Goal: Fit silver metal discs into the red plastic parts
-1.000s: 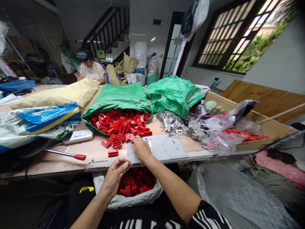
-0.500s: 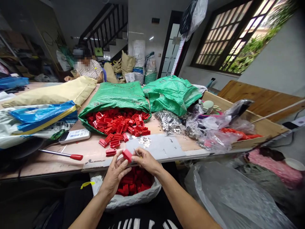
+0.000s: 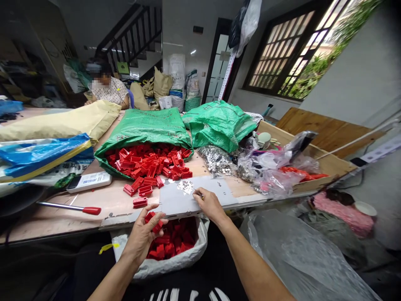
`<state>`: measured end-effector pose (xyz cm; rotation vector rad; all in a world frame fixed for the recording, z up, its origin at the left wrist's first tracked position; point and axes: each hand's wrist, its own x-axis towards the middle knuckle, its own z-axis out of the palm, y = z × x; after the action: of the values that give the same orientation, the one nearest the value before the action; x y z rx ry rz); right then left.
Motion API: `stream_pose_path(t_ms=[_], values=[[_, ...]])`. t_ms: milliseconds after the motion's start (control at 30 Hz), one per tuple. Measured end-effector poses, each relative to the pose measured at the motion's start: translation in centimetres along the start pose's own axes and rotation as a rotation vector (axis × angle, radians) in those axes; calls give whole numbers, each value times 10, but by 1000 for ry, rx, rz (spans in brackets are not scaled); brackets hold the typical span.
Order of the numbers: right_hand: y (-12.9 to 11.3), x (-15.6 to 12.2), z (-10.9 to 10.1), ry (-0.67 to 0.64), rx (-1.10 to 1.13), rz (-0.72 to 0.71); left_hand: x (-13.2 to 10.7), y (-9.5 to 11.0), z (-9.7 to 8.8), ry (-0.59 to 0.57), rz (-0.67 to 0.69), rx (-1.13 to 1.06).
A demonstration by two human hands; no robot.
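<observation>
My left hand (image 3: 144,230) holds a small red plastic piece (image 3: 153,220) between thumb and fingers, above an open white sack (image 3: 202,234). Many similar red pieces (image 3: 171,246) fill that sack. My right hand (image 3: 208,205) is pinched closed over the grey sheet (image 3: 219,192) at the table edge; a thin thing seems to poke from its fingertips, too small to name. Just left of those fingertips lies a little heap of flat silvery bits (image 3: 185,187). Several loose red pieces (image 3: 145,191) lie on the table left of the sheet.
A green sack (image 3: 147,125) spills red pieces onto the table. Left are a white device (image 3: 90,180) and a red-handled rod (image 3: 90,210). Right are a bag of silvery parts (image 3: 216,161) and a wooden tray (image 3: 332,175). A co-worker (image 3: 109,90) sits across the table.
My hands have parted. My right hand has moved right and up beside the silvery heap, while the left has lowered with the red piece. The view has shifted slightly.
</observation>
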<state>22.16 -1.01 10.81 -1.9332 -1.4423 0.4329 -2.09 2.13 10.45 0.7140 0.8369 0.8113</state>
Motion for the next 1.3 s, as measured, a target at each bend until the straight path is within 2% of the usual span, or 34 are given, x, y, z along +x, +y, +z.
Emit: stream_pose_path(t_ms=[267, 400, 567, 667, 800, 967, 1200, 1300], values=[[50, 3, -53, 249, -299, 267, 1, -1, -2, -14, -22, -22], [70, 0, -70, 291, -382, 359, -2, -1, 1, -71, -108, -83], [74, 8, -69, 269, -450, 377, -6, 1, 8, -125, -208, -140], [74, 16, -65, 250, -470, 358, -8, 2, 11, -123, -213, -132], [75, 21, -61, 232, -486, 341, -9, -1, 12, -88, -154, -33], [77, 20, -59, 237, -501, 335, -3, -9, 8, -117, -58, 114], [77, 27, -56, 258, -488, 339, 2, -20, 3, -140, 8, 164], [76, 30, -57, 274, -470, 337, 1, -21, 4, -104, 51, 150]])
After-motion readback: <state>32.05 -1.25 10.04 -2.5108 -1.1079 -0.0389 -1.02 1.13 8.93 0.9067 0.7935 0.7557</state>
